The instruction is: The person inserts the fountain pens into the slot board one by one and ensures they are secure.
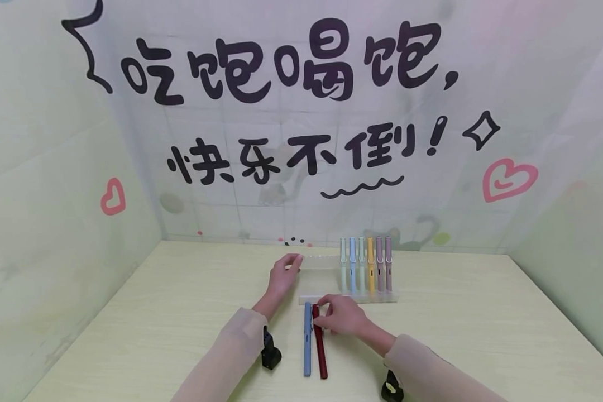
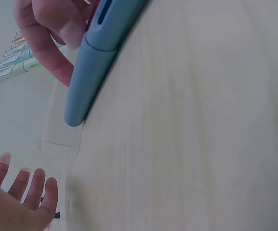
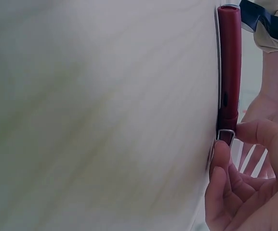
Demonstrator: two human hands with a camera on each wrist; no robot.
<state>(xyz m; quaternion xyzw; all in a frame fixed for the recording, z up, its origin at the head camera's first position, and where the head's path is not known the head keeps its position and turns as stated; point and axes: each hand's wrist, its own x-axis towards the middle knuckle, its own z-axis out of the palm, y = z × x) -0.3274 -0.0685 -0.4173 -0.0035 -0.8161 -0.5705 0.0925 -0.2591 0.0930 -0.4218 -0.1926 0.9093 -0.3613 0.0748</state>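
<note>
A dark red pen (image 1: pixel 320 346) lies on the table, its clip end between the thumb and fingers of my right hand (image 1: pixel 345 316). In the right wrist view, those fingers pinch the red pen (image 3: pixel 229 62) around its metal clip. Just left of it lies a blue pen (image 1: pixel 307 340), large in the left wrist view. Behind both pens is a clear pen stand (image 1: pixel 316 300), with several pens upright in its right half. My left hand (image 1: pixel 283 276) is at the stand's left end, fingers extended; whether they touch it is hard to tell.
The stand's upright pens are green, blue, yellow (image 1: pixel 370 265) and purple (image 1: pixel 388 265). A printed cloth backdrop (image 1: pixel 281 218) rises behind the pale table (image 1: pixel 181 312), with cloth walls at both sides. Each wrist bears a black camera mount (image 1: pixel 270 352).
</note>
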